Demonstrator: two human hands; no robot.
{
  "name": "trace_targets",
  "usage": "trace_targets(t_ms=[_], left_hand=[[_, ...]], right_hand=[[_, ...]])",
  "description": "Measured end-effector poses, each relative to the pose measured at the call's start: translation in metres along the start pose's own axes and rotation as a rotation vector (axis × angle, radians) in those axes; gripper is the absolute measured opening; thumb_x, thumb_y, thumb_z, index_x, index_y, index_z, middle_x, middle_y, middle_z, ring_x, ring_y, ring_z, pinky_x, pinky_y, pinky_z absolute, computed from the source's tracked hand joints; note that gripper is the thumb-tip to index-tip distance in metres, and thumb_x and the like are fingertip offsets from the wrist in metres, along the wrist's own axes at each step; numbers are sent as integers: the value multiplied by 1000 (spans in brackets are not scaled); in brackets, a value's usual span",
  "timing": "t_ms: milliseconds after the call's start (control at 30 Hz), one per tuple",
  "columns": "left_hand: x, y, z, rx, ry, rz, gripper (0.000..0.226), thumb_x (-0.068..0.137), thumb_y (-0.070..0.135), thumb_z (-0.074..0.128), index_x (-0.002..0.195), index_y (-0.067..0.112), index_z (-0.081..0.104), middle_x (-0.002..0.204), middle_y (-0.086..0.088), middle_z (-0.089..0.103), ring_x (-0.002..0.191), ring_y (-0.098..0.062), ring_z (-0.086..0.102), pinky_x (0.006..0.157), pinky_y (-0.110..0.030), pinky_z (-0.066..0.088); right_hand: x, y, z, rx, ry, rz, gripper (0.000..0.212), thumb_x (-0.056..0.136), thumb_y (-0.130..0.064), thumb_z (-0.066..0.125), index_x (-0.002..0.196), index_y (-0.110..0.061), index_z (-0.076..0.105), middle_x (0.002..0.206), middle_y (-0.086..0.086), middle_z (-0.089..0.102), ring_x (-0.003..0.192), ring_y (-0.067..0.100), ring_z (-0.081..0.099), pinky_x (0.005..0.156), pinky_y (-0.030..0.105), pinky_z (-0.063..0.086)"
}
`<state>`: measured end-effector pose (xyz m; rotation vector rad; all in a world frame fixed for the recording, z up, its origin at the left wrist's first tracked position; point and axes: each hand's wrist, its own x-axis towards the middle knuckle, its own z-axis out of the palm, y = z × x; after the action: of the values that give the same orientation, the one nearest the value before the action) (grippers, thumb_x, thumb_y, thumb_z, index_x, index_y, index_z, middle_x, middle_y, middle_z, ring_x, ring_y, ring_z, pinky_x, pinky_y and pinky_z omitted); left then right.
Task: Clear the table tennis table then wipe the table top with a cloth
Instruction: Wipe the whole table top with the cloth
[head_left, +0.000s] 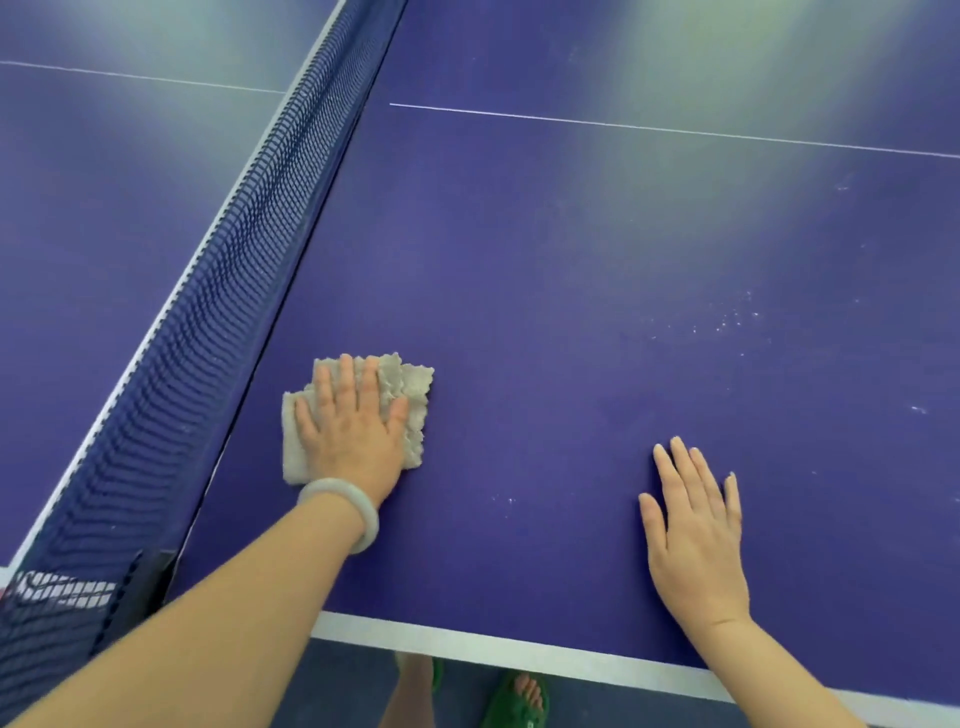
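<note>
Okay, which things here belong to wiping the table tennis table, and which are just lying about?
For the job: beige cloth; left hand pressing flat on it; blue table top; white specks on it, off to the right.

Just there: net; right hand resting flat on the table; pale bangle on the left wrist; green sandals below the table edge.

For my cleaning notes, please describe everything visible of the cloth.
The cloth is pale beige-grey, apparently soft ribbed microfibre with wavy edges. Folded into a rough square of several layers, it lies flat on the blue table top, near the net but not touching it. The left hand presses on it with straight, spread fingers, covering its middle.
</note>
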<state>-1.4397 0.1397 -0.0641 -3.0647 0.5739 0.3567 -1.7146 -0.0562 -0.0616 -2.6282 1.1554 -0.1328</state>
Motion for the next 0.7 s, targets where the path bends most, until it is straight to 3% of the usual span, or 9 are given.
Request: trace_targets(t_ms=[67, 200, 300, 367, 500, 567, 633, 700], left_hand=[[-29, 32, 6, 13, 51, 46, 68, 97, 56, 2, 157, 26, -7, 165, 1, -10, 150, -23, -18, 121, -51, -6], [-78, 83, 22, 111, 1, 522, 66, 96, 58, -3, 155, 31, -10, 164, 5, -13, 148, -21, -24, 119, -50, -14], [-69, 68, 17, 172, -30, 767, 66, 96, 61, -2, 156, 33, -4, 165, 8, -10, 149, -17, -20, 119, -48, -14], [-46, 44, 12, 167, -20, 701, 66, 97, 60, 5, 156, 33, -3, 164, 8, -10, 150, -16, -19, 120, -47, -12], [-20, 0, 5, 82, -23, 170, 65, 99, 56, 8, 156, 29, -6, 165, 7, -10, 150, -16, -17, 121, -47, -5], [-38, 4, 11, 20, 40, 19, 66, 99, 55, 7, 158, 27, -2, 165, 4, -6, 151, -19, -14, 121, -48, -3], [-70, 32, 19, -35, 108, -8, 63, 102, 51, 15, 158, 23, 7, 166, -1, 1, 152, -24, -7, 121, -51, 1], [-104, 69, 30, -30, 108, 145, 63, 102, 49, 17, 158, 23, 7, 165, -3, 2, 152, -27, -8, 119, -53, 0]], right_hand=[[1, 1, 3, -34, 16, -4, 66, 98, -48, 18, 150, -13, 39, 158, 4, 33, 149, 21, 23, 123, 48, 6], [2, -2, 3, -67, 4, 0, 67, 97, -48, 17, 150, -14, 38, 158, 4, 33, 149, 21, 23, 123, 47, 6], [2, 0, 3, -86, -1, -3, 68, 97, -49, 16, 151, -15, 37, 158, 4, 32, 149, 21, 22, 123, 47, 5], [2, 0, 4, -89, -5, -4, 67, 97, -50, 16, 151, -15, 36, 159, 4, 31, 149, 21, 21, 123, 47, 5], [2, 2, 6, -93, 3, -7, 66, 98, -49, 20, 151, -15, 36, 158, 4, 32, 149, 21, 21, 123, 48, 5], [2, 2, 6, -102, 5, -6, 65, 99, -50, 19, 151, -15, 35, 158, 4, 31, 149, 22, 21, 123, 48, 5], [1, 1, 7, -104, 15, -5, 60, 103, -48, 19, 151, -15, 35, 158, 5, 31, 149, 22, 21, 123, 49, 6], [1, 1, 6, -89, 15, -5, 63, 101, -49, 19, 151, -15, 36, 159, 5, 31, 149, 22, 20, 123, 49, 5]])
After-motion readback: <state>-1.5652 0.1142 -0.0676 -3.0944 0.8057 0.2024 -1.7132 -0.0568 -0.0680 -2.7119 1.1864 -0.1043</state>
